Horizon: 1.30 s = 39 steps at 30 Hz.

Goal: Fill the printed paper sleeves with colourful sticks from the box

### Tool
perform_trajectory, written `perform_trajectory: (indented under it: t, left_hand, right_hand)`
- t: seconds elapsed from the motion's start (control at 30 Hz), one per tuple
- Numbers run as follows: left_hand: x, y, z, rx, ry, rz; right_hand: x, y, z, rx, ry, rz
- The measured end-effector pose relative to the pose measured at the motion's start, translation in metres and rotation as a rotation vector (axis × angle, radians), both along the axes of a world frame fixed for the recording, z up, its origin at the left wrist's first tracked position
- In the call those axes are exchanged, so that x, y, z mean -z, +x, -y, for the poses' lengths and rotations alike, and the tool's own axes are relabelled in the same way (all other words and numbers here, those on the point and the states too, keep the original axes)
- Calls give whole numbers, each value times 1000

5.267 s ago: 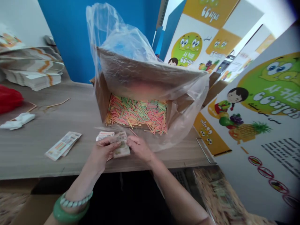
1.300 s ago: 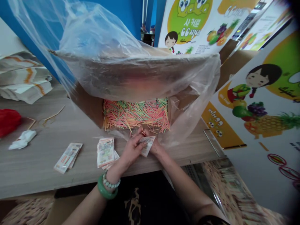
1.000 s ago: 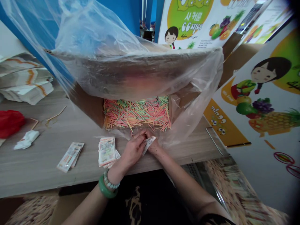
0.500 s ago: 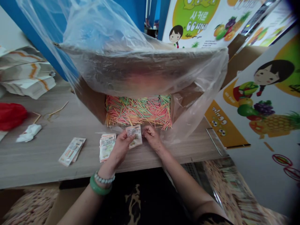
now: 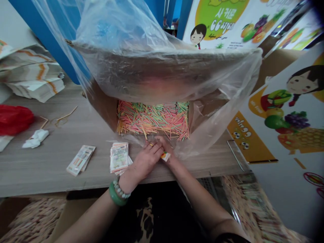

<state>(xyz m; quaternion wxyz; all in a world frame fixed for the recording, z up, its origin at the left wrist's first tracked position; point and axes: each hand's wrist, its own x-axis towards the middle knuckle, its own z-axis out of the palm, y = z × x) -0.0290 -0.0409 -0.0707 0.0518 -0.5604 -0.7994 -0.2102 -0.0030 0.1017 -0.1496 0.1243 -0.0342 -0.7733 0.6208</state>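
Holding a small printed pkt (image 5: 165, 156) low over bench (image 5: 101, 175), hands tgthr just in front of open carton (image 5: 105, 104). L hand (image 5: 148, 158) laid over R hand (image 5: 164, 143). L grip narrow, apparently closed on pkt; R grip mostly covered, can't tell what it has. Pkt end pokes out past L fingertips, nr R wrist. Spot prob. suits b/c carton mouth is right ahead, short reach.

Containers: carton opens twd person, clear liner (image 5: 162, 67) draped over raised flap & spilling onto bench, prob. to keep contents off bare cardboard. Inside: loose pink, green, yellow, orange sticks (image 5: 152, 118), lying every which way. Pkt stack (image 5: 120, 157) just beside L wrist, prob. for easy pickup; contents unclear. Pkt pair (image 5: 81, 158) farther L, overlapping, set apart, maybe to avoid mixing; stripes on top one could be print or contents.
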Motion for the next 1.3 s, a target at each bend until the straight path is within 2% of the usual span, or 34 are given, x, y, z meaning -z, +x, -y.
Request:
perform_trajectory:
  t: [0.1,0.2,0.27,0.33,0.4,0.47,0.5,0.57,0.67,0.73,0.83,0.9,1.0,1.1,1.2,1.3]
  left_hand:
    - [5,-4,6,-6,54,5]
    - [9,-11,16,-173,230,175]
    - [13,-17,21,-369,385,384]
    - [18,-24,23,-546,525,674]
    - [22,-28,22,-640,615,960]
    - [22,-28,20,-662,652,1078]
    - [21,-26,19,-661,648,1034]
    - [14,-21,19,-604,599,782]
    - [-1,-13,18,-341,362,351]
    - [-9,-11,16,-174,125,184]
    - [-12,-14,13,-106,-137,104]
    - [-8,-17,14,-115,-145,170]
    - [2,-20,19,-209,42,398]
    - [10,-19,17,-375,261,768]
    - [16,-13,3,-374,426,1227]
    - [25,-7,-15,-342,530,1427]
  right_hand:
    - [-2,5,-5,13,99,13]
    - [-6,7,-9,-40,144,33]
    - [-7,6,-10,-61,179,36]
    - [-8,5,-11,-42,183,25]
    - [-9,3,-12,4,143,8]
    - [-11,2,-14,36,86,-11]
    - [-12,2,-16,42,59,-16]
    - [-16,3,-19,23,35,-13]
    - [-21,5,-19,-58,108,-18]
    - [-23,6,-15,-128,187,-41]
    - [-23,7,-8,-161,252,-31]
    - [-22,5,-10,-137,234,2]
    - [-21,1,-21,2,54,60]
    - [-27,-1,-34,212,-303,65]
    - [-38,1,-29,247,-610,54]
    - [-46,5,-10,260,-730,58]
